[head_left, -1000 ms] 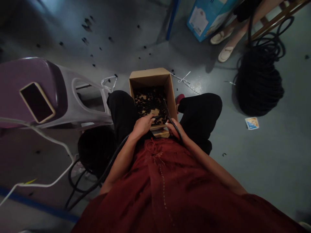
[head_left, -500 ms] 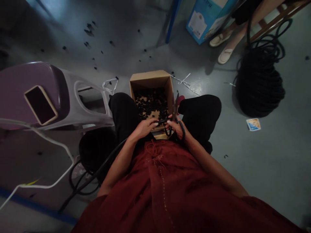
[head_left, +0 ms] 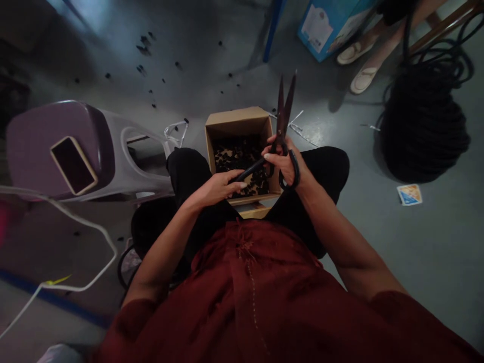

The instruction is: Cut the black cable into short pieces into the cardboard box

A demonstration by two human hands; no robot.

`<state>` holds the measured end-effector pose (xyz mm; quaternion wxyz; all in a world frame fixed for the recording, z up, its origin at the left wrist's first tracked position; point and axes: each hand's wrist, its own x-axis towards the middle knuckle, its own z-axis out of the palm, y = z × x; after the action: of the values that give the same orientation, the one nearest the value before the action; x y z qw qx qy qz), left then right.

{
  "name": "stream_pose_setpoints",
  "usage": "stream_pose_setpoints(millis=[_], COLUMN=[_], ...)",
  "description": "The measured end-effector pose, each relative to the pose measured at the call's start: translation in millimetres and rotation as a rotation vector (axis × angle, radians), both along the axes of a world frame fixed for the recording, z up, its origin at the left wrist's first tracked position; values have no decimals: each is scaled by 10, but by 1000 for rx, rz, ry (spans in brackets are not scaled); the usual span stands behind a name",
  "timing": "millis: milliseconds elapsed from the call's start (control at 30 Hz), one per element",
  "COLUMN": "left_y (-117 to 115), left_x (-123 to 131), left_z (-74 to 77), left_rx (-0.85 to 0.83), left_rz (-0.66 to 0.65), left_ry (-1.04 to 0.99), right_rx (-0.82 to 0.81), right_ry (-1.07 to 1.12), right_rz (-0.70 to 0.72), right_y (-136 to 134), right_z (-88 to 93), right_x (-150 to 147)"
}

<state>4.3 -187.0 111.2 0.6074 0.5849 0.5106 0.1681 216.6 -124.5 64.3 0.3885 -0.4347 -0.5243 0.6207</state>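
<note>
My right hand [head_left: 284, 160] grips the handles of large dark scissors [head_left: 284, 108], whose blades point up and away, slightly apart. My left hand [head_left: 219, 187] is closed on the end of a black hose [head_left: 252, 170] that runs toward the scissor handles. Both hands hover over an open cardboard box [head_left: 235, 119] standing on the floor between my knees. The box holds several short black cut pieces [head_left: 238, 154].
A purple and white plastic chair [head_left: 94, 151] stands at left with a phone [head_left: 73, 165] on its seat. A big coil of black hose [head_left: 423, 121] lies at right. Another person's feet [head_left: 359, 65] and a blue box [head_left: 325, 22] are at the top. Black bits litter the floor.
My right hand lifted the scissors from beside the box, so the blades now point upward. My left hand shifted slightly up along the hose end. The camera tilted a little.
</note>
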Motion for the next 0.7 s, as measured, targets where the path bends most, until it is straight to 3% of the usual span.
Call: stream_pose_setpoints(millis=[167,333,467,600,700], left_y=[172,413,721,1152,1449], left_x=[137,301,277,240,222], left_z=[14,-241,-508,-755,-918], left_rx=[-274,-466,-388,-238,-201], left_rz=[140,276,390,278,275], left_ry=[-278,-467,-349,-187,-142], right_rx=[25,40,41,17,28], right_ry=[-16,-57,-143,-206,-250], right_rz=[48,108,54,3,-41], right_y=[237,440,749,1154,1435], right_z=[55,-33,-152,-357,-552], right_x=[29,-94,-192,-296,-373])
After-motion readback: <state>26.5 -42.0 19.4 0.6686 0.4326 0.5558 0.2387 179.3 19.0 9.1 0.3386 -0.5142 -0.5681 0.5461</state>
